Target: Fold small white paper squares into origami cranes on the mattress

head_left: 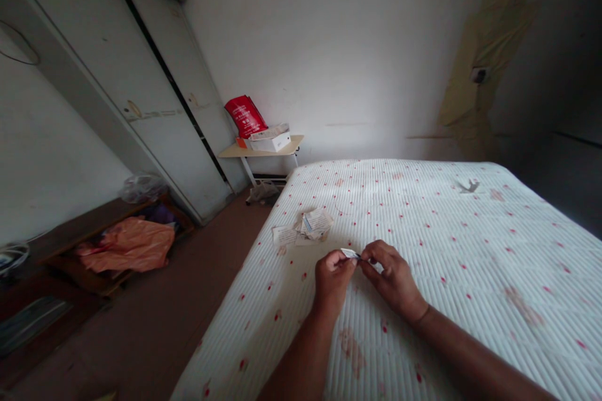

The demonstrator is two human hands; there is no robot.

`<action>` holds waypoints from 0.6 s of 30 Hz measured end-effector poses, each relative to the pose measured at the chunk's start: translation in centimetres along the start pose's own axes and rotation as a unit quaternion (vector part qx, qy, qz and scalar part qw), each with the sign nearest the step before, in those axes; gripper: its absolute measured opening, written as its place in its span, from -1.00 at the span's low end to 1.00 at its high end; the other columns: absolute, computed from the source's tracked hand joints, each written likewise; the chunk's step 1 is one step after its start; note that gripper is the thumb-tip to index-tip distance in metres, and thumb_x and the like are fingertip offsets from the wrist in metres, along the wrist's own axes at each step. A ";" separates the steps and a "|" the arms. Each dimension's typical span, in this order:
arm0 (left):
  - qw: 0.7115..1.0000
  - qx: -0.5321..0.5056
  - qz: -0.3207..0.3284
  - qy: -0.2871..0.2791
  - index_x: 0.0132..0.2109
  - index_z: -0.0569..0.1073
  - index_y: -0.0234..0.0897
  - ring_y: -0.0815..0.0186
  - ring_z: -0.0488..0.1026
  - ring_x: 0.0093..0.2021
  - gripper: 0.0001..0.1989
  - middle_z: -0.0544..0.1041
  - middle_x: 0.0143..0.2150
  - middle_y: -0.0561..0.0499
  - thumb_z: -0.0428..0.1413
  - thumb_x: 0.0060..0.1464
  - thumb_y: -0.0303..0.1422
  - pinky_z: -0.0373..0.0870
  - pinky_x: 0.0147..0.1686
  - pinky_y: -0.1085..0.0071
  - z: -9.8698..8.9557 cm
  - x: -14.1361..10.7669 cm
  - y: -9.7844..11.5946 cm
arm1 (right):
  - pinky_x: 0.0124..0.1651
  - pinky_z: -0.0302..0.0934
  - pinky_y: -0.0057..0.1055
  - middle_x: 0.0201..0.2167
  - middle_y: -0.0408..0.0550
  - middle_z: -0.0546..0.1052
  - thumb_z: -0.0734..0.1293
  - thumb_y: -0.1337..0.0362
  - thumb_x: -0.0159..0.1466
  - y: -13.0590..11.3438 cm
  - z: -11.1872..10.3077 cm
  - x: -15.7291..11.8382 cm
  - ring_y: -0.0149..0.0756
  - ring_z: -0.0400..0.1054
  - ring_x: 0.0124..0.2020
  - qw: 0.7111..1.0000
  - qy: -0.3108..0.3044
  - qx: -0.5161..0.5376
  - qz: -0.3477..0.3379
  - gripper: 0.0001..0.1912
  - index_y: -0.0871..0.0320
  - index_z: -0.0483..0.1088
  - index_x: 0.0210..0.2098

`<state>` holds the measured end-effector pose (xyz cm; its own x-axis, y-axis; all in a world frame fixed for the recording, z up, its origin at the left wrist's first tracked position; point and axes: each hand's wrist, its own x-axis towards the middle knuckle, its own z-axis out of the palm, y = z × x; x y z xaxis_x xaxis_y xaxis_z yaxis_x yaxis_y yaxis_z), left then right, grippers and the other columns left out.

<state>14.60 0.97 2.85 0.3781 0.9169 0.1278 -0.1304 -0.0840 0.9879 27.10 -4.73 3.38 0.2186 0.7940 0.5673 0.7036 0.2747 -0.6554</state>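
Observation:
Above the bed, a small white piece of paper (348,253) is pinched between the thumb and fingers of my left hand (330,281). My right hand (394,279) is closed too, its fingertips meeting the paper's right end, where a small dark bit shows that I cannot make out. Just beyond my left hand lies a loose pile of printed paper slips (316,223) on the bedspread. One slip (284,236) rests flat at the pile's left side.
The bed has a white ribbed cover (451,326) with red dots. A grey folded piece (469,185) lies at its far right. Past the far left corner stands a small table (230,151) with a red bag (246,115) and white box (271,141). A wardrobe (155,81) stands left.

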 end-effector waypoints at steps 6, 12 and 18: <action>1.000 0.025 -0.004 -0.005 -0.43 0.45 -0.38 0.39 0.33 -0.47 -0.86 0.42 -0.53 0.06 0.14 -0.10 -0.34 0.23 -0.43 0.52 -0.4 0.1 -0.1 | -0.34 0.18 -0.43 -0.51 -0.13 0.41 0.24 0.27 0.15 0.0 -0.3 0.4 -0.35 0.29 -0.44 0.987 -0.054 0.108 0.111 -0.88 0.14 0.33 -0.50; 0.999 0.032 0.003 -0.002 -0.43 0.45 -0.37 0.39 0.34 -0.47 -0.85 0.44 -0.53 0.05 0.15 -0.11 -0.33 0.24 -0.43 0.52 -0.3 0.1 -0.1 | -0.39 0.15 -0.46 -0.55 -0.15 0.37 0.24 0.18 0.12 -0.1 -0.3 0.5 -0.37 0.25 -0.47 0.972 -0.079 0.145 0.165 -0.82 0.15 0.31 -0.52; 0.999 0.021 0.008 0.034 -0.42 0.41 -0.33 0.40 0.35 -0.47 -0.87 0.44 -0.51 0.07 0.16 -0.14 -0.36 0.25 -0.43 0.54 0.0 -0.2 0.2 | -0.47 0.08 -0.49 -0.61 -0.20 0.29 0.23 0.17 0.11 0.0 -0.1 0.4 -0.42 0.16 -0.54 0.964 -0.073 0.161 0.198 -0.81 0.15 0.26 -0.54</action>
<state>14.49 0.83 3.03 0.3131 0.9396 0.1381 -0.0959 -0.1134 0.9889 27.23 -4.47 3.68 0.3125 0.9328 0.1794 0.3334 0.0692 -0.9402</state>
